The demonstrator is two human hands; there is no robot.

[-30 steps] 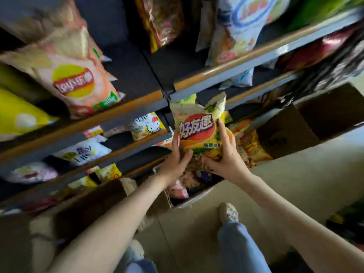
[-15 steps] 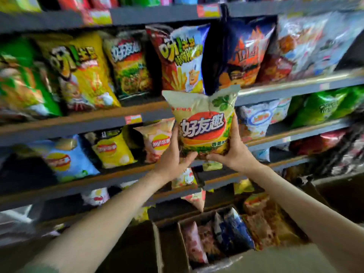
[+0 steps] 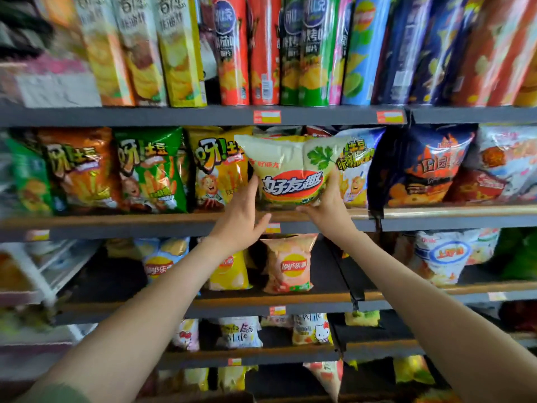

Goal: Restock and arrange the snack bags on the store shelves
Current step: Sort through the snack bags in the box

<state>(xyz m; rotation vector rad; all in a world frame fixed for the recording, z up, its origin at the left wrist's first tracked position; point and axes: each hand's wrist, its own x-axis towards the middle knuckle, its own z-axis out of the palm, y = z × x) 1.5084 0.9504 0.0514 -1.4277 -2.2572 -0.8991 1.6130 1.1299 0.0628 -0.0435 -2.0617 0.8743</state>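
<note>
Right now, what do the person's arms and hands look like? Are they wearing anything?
The left hand and right hand are bare: no gloves, rings or watch that I can see. The left arm and right arm are bare too. Only a bit of dull green sleeve shows, at the bottom left corner.

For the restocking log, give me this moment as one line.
step: shelving | item: snack bag | left hand: holds left edge | right hand: holds right edge | where: shelf front

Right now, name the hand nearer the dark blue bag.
Right. The right hand sits left of the dark blue bag; left hand farther left, beyond the pale bag.
</note>
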